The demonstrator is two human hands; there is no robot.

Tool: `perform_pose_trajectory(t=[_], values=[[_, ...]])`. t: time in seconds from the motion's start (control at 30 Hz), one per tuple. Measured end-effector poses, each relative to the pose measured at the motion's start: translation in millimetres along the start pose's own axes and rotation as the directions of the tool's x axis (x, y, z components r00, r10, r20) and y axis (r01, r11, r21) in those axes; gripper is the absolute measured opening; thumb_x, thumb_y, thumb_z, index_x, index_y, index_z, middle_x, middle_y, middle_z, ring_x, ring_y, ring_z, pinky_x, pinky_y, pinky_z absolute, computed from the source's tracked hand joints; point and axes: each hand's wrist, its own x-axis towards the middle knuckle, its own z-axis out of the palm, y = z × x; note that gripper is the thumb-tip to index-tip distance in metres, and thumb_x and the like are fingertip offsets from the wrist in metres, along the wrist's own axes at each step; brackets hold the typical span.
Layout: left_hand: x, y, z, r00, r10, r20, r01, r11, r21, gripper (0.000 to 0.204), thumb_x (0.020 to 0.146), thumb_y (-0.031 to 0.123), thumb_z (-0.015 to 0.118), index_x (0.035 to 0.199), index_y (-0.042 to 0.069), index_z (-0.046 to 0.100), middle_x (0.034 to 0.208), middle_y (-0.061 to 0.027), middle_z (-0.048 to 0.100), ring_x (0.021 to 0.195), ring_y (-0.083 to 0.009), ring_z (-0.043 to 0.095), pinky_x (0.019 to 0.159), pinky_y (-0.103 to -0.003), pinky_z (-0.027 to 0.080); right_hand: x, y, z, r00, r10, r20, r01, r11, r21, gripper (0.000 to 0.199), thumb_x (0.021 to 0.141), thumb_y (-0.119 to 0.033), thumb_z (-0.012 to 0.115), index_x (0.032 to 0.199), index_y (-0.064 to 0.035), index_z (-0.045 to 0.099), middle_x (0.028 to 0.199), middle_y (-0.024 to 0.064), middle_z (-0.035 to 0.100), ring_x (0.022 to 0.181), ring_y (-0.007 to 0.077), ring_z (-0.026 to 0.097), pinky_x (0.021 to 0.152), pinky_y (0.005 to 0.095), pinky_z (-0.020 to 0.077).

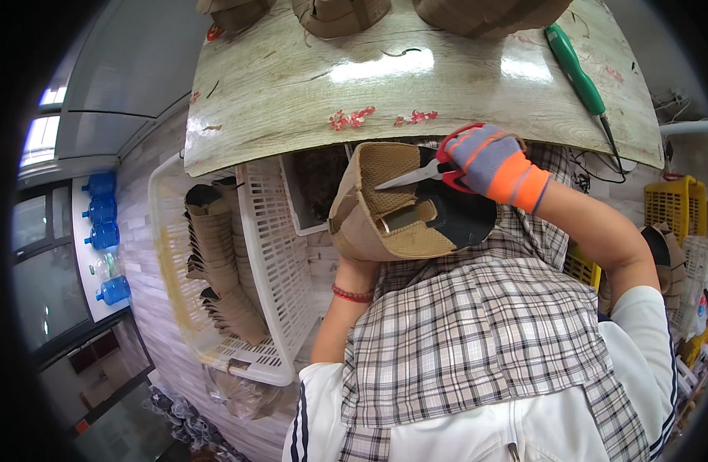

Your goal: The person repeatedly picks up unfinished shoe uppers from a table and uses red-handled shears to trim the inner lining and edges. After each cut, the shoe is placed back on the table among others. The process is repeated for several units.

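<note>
My left hand (359, 271) supports a tan cap (408, 243) from beneath, just off the near edge of the table; its fingers are hidden behind the fabric. The cap is turned so its inside shows, with tan mesh lining, a black section at the right and a small slot with a pale strip. In my right hand (489, 163), which wears a grey and orange striped glove, are scissors (409, 177) with red handles. Their blades point left over the cap's opening and look nearly closed. A red bead bracelet circles my left wrist.
Brown caps (342, 17) stand along the table's (292, 92) far edge. A green-handled tool (576, 69) with a cord lies at its right. To the left, a white basket (281, 262) holds stacked tan caps (223, 262). Yellow crates (675, 204) and blue water bottles (102, 235) flank the area.
</note>
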Motion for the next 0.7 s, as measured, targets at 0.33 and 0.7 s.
perform_pose_trajectory(t=[0.33, 0.7], values=[[-29.2, -13.1, -74.7, 0.592, -0.684, 0.426, 0.761, 0.301, -0.574, 0.034, 0.087, 0.013, 0.074, 0.117, 0.005, 0.061, 0.096, -0.0045, 0.068, 0.084, -0.0151, 0.066, 0.072, -0.029, 0.056, -69.6, -5.1, 11.1, 0.984, 0.079, 0.162, -0.130, 0.934, 0.333, 0.034, 0.079, -0.030, 0.074, 0.104, -0.0081, 0.069, 0.097, 0.0134, 0.070, 0.096, 0.0322, 0.066, 0.086, 0.0416, 0.0526], [-44.7, 7.7, -67.1, 0.588, -0.702, 0.403, 0.784, 0.371, -0.498, 0.030, 0.076, -0.003, 0.081, 0.096, 0.007, 0.061, 0.090, 0.0022, 0.061, 0.078, -0.0097, 0.062, 0.067, -0.020, 0.051, -56.6, -20.6, 20.8, 0.980, -0.110, 0.163, 0.080, 0.981, 0.176, 0.033, 0.081, -0.033, 0.074, 0.104, -0.0102, 0.071, 0.094, 0.0095, 0.071, 0.093, 0.0283, 0.068, 0.083, 0.0375, 0.0523]])
